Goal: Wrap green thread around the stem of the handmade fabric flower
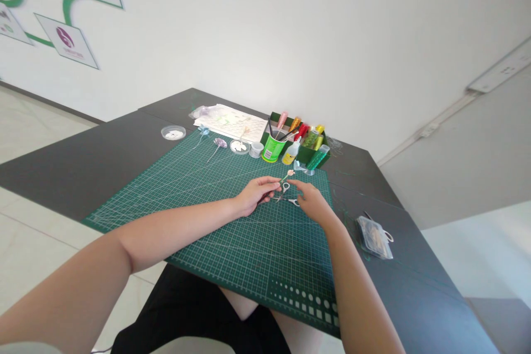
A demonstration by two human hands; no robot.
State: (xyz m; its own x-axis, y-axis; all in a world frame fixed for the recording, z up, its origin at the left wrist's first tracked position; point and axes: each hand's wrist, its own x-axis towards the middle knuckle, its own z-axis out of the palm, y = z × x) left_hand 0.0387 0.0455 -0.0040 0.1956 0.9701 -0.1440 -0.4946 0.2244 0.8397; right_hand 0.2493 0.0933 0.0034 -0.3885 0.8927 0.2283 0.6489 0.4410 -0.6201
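My left hand [259, 193] is closed in a pinch on the green stem of a small artificial flower [291, 173] with a pale pink head. The bloom points up and to the right, above the cutting mat. My right hand [310, 198] is close on the other side, its index finger stretched out towards the stem. Whether that fingertip touches the stem I cannot tell, and its thumb is mostly hidden. Between and below the hands, scissors [293, 202] with white handles lie on the green cutting mat [232, 232].
Beyond the hands stand a green can [272, 148] of tools, a glue bottle [291, 152], a small white jar [256, 150] and a dark green box [327, 158] of colourful rolls. Two wire flowers [220, 143] and dishes of white pieces [173, 133] lie left. A plastic box [374, 237] sits right.
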